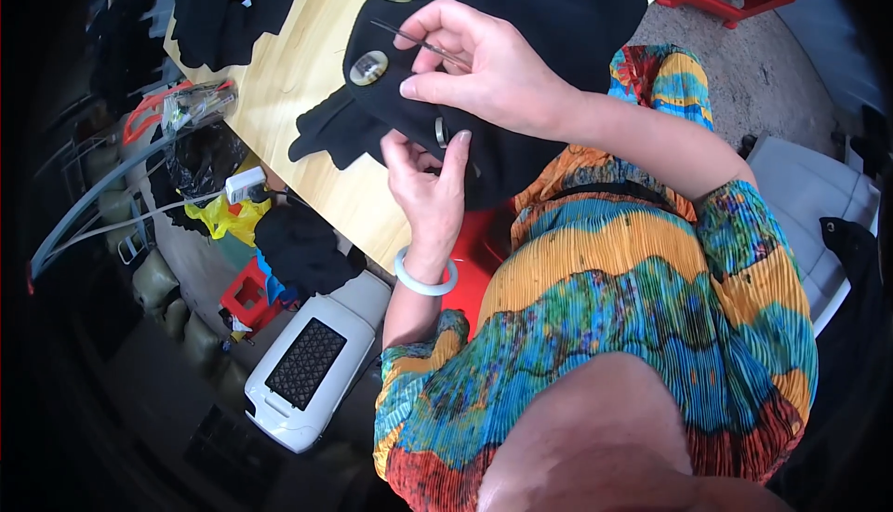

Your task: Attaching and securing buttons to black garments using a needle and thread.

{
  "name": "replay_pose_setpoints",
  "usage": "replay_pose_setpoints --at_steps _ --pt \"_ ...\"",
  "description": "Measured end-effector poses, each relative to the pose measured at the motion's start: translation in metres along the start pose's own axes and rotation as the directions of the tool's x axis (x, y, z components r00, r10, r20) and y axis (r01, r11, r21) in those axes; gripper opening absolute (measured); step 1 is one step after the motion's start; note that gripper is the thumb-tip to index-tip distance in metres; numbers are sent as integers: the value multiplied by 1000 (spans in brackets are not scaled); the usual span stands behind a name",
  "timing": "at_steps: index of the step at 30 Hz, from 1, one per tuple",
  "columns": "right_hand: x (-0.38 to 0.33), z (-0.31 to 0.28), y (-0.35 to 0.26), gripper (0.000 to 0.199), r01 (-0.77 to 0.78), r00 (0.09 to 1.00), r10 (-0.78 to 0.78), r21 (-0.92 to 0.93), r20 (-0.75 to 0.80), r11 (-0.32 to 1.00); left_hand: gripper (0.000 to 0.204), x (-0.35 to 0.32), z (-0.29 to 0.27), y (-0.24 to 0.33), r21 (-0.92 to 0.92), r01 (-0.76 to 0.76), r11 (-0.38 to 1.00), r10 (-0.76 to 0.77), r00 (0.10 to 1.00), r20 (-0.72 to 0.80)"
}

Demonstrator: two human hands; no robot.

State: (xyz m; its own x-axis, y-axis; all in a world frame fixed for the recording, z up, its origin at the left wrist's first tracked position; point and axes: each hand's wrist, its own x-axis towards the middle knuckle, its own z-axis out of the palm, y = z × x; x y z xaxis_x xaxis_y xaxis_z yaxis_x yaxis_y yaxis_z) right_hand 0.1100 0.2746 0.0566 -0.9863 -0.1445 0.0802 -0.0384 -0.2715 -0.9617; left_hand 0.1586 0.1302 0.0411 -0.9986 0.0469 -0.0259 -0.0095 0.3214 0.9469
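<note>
We saw the right hand (493, 70) pinching a needle (419, 42) in closed fingers (430, 54) over the black garment (521, 10) on the desk (307, 66); left hand (426, 186) gripped the cloth just nearer, beside a button (368, 67).

Both hands (465, 103) on black garment (530, 10), right perhaps pinching needle (409, 38).

Black garment (549, 10), large pale round buttons sewn on, bunched between both hands. One button (369, 66) lies flat just beside the right hand's (484, 66) thumb. A thin needle (409, 38), nearly level, is pinched in its fingers. Left hand (428, 186) grips the fabric beneath.
</note>
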Motion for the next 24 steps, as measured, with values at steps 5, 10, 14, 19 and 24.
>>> replay_pose_setpoints --at_steps 5,10,14,19,24 --pt "-8 -4 -6 33 82 997 -80 -130 21 988 35 15 -13 20 -293 122 948 -64 978 201" --pt "-10 -6 -11 35 243 970 -224 -382 96 891 21 52 -30 39 -502 271 821 -184 959 216" --pt "-13 -12 -14 38 221 975 -201 -329 93 918 24 60 -38 40 -668 521 532 -238 849 472" --pt "-12 -10 -15 41 331 942 -332 -304 50 893 39 52 -31 22 -744 659 115 -88 753 653" --pt "-10 -11 -14 26 405 907 -404 -497 116 767 29 52 -27 17 -729 648 221 -107 759 642"
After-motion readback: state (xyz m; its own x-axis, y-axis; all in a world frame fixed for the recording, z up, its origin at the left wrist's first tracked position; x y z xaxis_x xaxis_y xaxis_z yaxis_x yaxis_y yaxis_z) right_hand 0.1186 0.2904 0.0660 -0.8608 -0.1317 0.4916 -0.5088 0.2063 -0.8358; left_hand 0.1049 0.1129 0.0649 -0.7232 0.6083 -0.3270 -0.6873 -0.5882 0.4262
